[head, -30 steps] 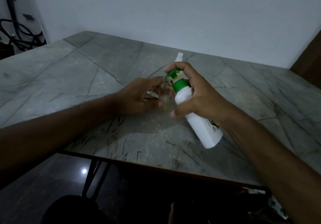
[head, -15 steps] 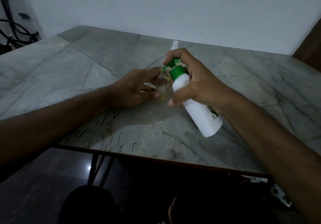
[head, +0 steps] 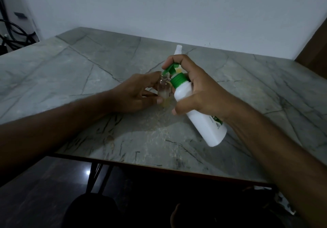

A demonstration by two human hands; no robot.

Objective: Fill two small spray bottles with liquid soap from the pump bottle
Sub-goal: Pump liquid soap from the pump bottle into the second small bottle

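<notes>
Table edge (head: 159, 167): near rim of grey veined stone top, dark floor beneath.
Pump bottle (head: 200, 111): white body, green collar, tilted with base toward viewer and lifted off the top; green spout angled down-left onto mouth of small bottle.
Right hand (head: 203, 93): wrapped round upper body of pump bottle, thumb on near side, index finger curled over pump head.
Small spray bottle (head: 163, 89): clear, uncapped, upright on table, just left of pump bottle collar, between the two hands; thin yellowish layer at bottom.
Left hand (head: 139, 93): resting on table, thumb and fingers pinching small spray bottle from left side.
Spout-to-mouth contact: spout tip at bottle mouth; touching or just above, cannot tell.
Second spray bottle (head: 177, 50): white cap showing behind right hand, farther back; body mostly hidden.
Wall (head: 159, 6): plain white, behind far table edge.
Cables (head: 10, 38): dark, far left.
</notes>
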